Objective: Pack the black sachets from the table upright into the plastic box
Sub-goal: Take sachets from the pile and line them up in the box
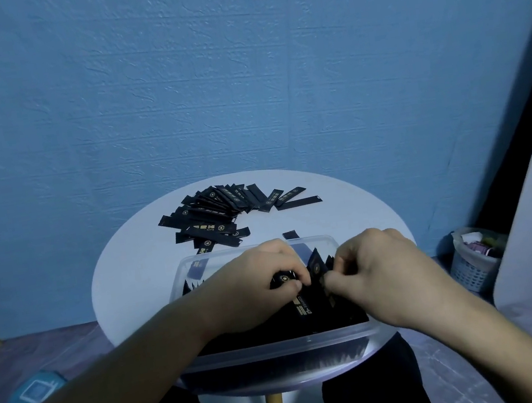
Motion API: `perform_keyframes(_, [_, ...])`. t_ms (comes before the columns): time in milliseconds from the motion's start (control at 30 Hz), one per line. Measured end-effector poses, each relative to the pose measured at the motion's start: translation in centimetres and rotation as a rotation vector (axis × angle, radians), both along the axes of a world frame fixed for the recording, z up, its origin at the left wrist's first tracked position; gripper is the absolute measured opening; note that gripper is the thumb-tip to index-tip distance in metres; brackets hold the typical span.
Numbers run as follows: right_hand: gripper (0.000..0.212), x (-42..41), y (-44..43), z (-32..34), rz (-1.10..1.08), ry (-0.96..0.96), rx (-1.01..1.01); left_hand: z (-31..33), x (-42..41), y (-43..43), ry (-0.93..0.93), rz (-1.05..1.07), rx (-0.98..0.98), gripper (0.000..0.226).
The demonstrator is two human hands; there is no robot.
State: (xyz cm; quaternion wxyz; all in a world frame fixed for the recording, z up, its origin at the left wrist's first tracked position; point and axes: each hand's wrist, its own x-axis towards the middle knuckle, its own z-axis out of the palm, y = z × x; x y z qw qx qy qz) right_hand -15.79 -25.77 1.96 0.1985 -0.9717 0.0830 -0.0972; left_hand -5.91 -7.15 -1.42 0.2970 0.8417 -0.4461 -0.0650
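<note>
Sachets (316, 265) pinched by curled left hand (256, 286) and right hand (382, 275).

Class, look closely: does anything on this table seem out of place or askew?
A stray sachet lies alone behind the box, apart from the pile. Inside the box, a tilted sachet is not yet upright.

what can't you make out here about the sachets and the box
Head view only.
Count of black sachets in the clear plastic box: left hand and right hand cover them.
Print on the loose pile of sachets on the round white table: too small, blurred.
White basket contents: dim, blurred.
</note>
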Motion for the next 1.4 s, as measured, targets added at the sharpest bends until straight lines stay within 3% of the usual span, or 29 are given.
perform_keyframes(133, [0.024,-0.3,-0.6,0.2,-0.001,-0.019,-0.002,0.0,-0.1,-0.1,-0.01,0.002,0.021,0.02])
perform_keyframes(333, [0.027,-0.8,-1.1,0.2,-0.001,0.002,-0.012,0.2,-0.7,-0.4,0.002,-0.056,0.145,0.041])
perform_keyframes(467, [0.029,-0.7,-1.1,0.2,0.018,0.03,-0.032,0.2,-0.8,-0.6,-0.073,-0.088,0.25,0.039])
perform_keyframes(733, [0.025,-0.5,-1.0,0.0,0.034,0.031,-0.054,0.0,-0.6,-0.5,-0.058,-0.055,0.137,0.025])
perform_keyframes(967, [0.023,-0.4,-0.1,0.0,0.008,0.117,-0.246,-0.1,-0.6,-0.4,-0.046,-0.048,0.098,0.027])
perform_keyframes(1067, [0.026,-0.4,-0.6,-0.1,0.017,0.084,-0.205,-0.2,-0.4,-0.3,-0.029,-0.046,0.093,0.029])
perform_keyframes(1167, [0.01,-0.3,-0.7,-0.2,0.039,0.07,-0.238,-0.2,-0.4,-0.3,-0.028,-0.047,0.1,0.031])
perform_keyframes(1267, [0.01,-0.2,-0.6,-0.4,0.065,0.105,-0.235,-0.2,-0.3,-0.3,-0.021,-0.049,0.099,0.037])
perform_keyframes(1400, [0.007,0.1,-0.8,-0.4,0.069,0.054,-0.188,-0.1,-0.1,-0.2,0.071,-0.002,-0.045,0.033])
